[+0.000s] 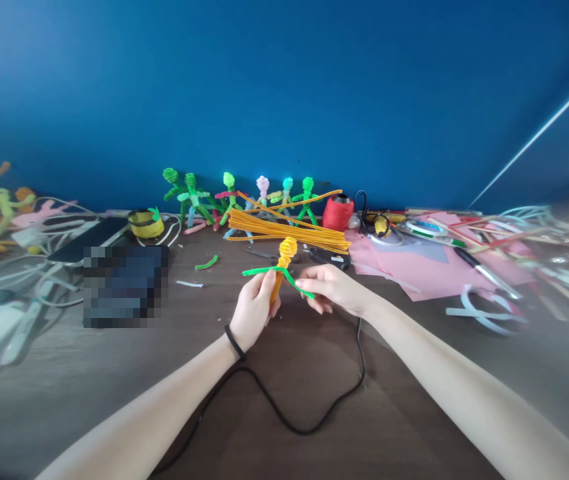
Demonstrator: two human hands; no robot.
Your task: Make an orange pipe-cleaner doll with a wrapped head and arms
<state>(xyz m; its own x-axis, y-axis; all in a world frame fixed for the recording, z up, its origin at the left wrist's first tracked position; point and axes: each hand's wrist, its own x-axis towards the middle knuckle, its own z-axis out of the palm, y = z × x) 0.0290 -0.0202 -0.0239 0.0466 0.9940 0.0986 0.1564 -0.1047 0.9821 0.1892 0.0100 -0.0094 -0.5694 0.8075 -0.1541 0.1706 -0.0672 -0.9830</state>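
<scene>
An orange pipe-cleaner figure (pixel 288 251) is held above the dark tabletop (pixel 294 373), near the middle of the view, with its coiled end uppermost. Its long axis is run steeply — up and slightly to the right, the coil pointed toward the blue wall (pixel 284 100), the stem directed down into the left hand (pixel 257 298). The stem is gripped there between thumb and fingers; its lower tip is hidden by them. Just below the coil, the stem is crossed by a green pipe cleaner (pixel 291 280): 1 end is pointed left, nearly level, and the other is slanted down to the right, where it is pinched by the right hand (pixel 333 288). The 2 hands are kept apart from each other, joined only through the crossed pieces. Beyond the coil, a bundle of orange pipe cleaners (pixel 289 230) is laid mostly crosswise — left to right — in front of a row of upright finished figures (pixel 308 190). A short green offcut (pixel 207 263) is seen to the left.
</scene>
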